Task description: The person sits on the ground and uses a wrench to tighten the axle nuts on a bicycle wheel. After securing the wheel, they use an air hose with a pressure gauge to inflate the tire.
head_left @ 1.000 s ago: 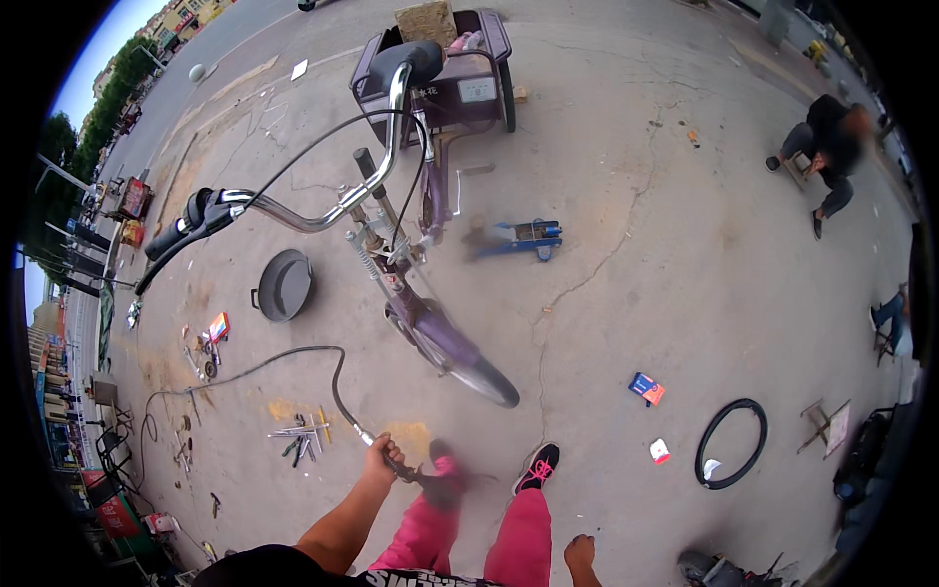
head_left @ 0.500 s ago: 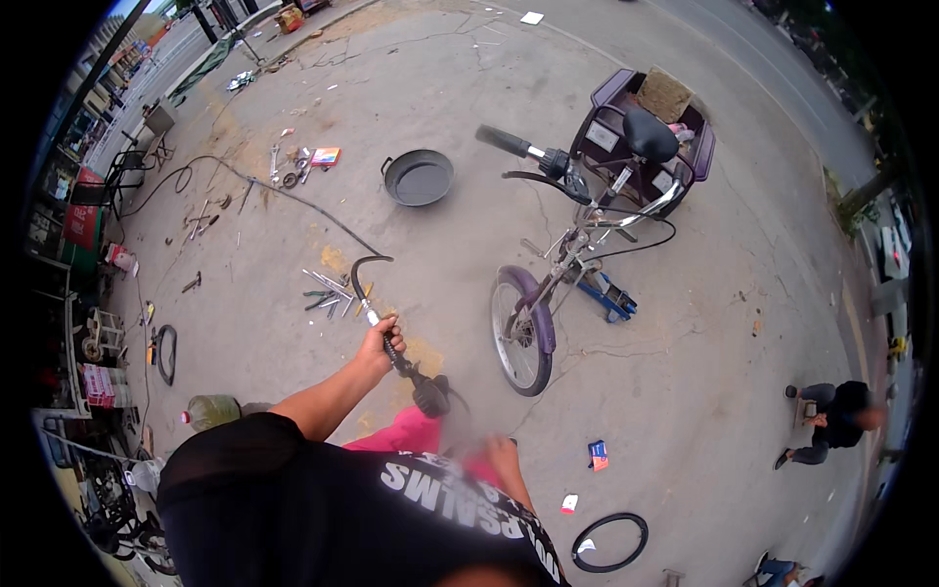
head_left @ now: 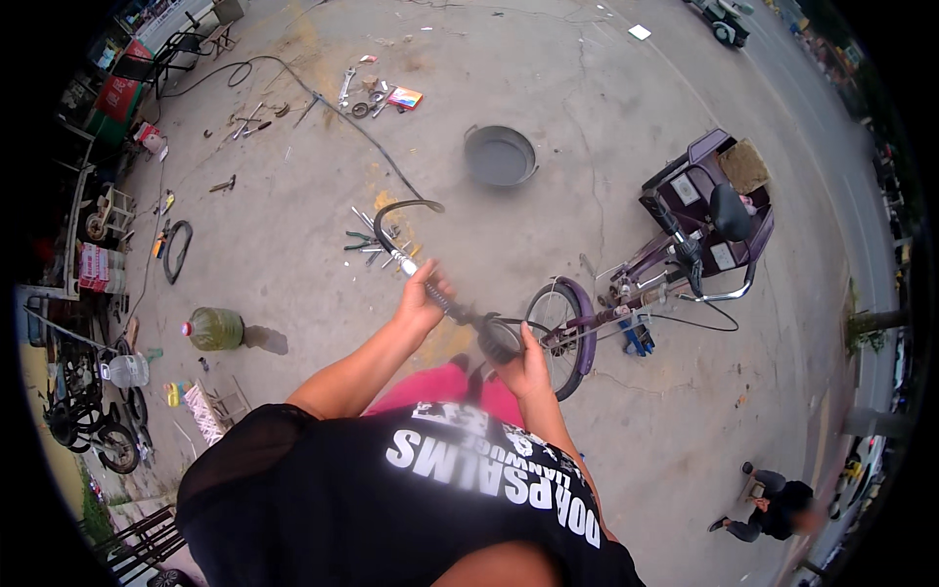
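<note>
My left hand (head_left: pixel 419 305) is closed around the grip of a tyre inflator (head_left: pixel 437 295) on a black air hose (head_left: pixel 380 207), its fingers slightly blurred. A silvery fitting joins the hose to the grip. At the lower end sits a dark round gauge-like head (head_left: pixel 500 338). My right hand (head_left: pixel 523 366) holds that head from the right side, thumb raised along it; its other fingers are mostly hidden. Just right of this hand stands the front wheel (head_left: pixel 579 338) of a purple tricycle (head_left: pixel 702 186), its handlebar turned.
Pliers and several metal tools (head_left: pixel 375 240) lie beyond my left hand. Farther off are a black basin (head_left: pixel 500 157) and more tools (head_left: pixel 367 103). A blue jack (head_left: pixel 638 338) stands beneath the tricycle. A yellowish jug (head_left: pixel 213 329) is at left; a seated person (head_left: pixel 773 504) is at lower right.
My right hand has come up from beside my body to the inflator's round head. My left hand still holds the grip. The view has shifted, with the tricycle now farther right.
</note>
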Demonstrator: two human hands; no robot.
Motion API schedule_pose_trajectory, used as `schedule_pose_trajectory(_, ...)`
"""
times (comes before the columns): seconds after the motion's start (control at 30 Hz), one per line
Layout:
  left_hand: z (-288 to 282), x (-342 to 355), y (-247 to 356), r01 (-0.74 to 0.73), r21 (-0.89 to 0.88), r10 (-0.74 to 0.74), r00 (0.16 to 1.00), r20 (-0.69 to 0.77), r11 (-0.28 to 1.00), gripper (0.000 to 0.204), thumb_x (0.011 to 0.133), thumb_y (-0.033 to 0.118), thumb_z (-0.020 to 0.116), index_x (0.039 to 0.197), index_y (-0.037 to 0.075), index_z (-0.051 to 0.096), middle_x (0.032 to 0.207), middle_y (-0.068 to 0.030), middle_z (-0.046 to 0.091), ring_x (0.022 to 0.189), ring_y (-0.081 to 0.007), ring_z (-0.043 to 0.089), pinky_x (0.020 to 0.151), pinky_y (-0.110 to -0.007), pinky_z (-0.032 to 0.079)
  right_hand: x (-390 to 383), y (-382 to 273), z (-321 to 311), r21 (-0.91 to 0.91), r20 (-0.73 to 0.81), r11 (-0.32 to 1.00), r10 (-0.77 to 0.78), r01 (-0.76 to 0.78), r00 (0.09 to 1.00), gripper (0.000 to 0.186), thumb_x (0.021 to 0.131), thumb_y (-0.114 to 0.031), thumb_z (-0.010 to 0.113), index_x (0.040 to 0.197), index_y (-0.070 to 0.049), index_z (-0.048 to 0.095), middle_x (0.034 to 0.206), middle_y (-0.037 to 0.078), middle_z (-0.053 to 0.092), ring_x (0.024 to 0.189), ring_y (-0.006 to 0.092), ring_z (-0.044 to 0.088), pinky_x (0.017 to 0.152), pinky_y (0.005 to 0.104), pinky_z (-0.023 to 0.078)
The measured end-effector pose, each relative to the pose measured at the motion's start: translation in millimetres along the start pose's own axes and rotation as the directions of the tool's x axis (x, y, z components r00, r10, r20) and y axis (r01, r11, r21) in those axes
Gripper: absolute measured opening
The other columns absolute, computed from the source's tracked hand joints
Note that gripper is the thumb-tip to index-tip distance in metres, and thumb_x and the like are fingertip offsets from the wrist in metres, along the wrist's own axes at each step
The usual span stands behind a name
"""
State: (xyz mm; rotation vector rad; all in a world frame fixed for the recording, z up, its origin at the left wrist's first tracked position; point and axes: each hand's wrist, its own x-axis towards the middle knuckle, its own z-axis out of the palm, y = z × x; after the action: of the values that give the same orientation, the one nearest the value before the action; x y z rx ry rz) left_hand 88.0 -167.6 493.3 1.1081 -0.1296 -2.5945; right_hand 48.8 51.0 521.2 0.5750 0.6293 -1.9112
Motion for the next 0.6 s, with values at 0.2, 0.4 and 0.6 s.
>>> schedule_pose_trajectory(0.2,62,-3,19,0.05,-0.123,-0.024,0.978,0.206,0.991,0.016,0.09,0.022,0.065,0.089,0.007,0.061,0.069,-0.0016,0.045,0.058,-0.0129,0.04,0.055,-0.027,0.036,55,-29,-11,0.117,-0.097,0.993,-0.025,0.036,0.995,0.044,0.094,-0.036,0.051,0.116,0.001,0.055,0.114,0.018,0.06,0.104,0.0312,0.058,0.095,0.0443,0.045)
schedule_pose_trajectory(0.4,153,48,58,0.003,-0.106,0.036,0.93,0.366,0.994,0.022,0.089,0.022,0.067,0.094,0.0,0.062,0.07,-0.0015,0.045,0.061,-0.0108,0.041,0.056,-0.025,0.037,133,-89,-44,0.574,0.028,0.806,-0.198,0.146,0.98,0.029,0.089,-0.019,0.054,0.104,0.006,0.056,0.111,0.021,0.06,0.104,0.0332,0.058,0.099,0.0437,0.043)
schedule_pose_trajectory(0.6,277,114,85,0.053,-0.052,-0.015,0.831,0.556,0.997,0.026,0.089,0.003,0.055,0.113,-0.006,0.054,0.089,-0.007,0.048,0.082,-0.0183,0.048,0.083,-0.035,0.042,170,-157,-50,0.628,0.024,0.753,-0.271,0.197,0.962,0.025,0.094,-0.018,0.053,0.105,0.004,0.059,0.113,0.017,0.063,0.106,0.0285,0.059,0.096,0.0389,0.047)
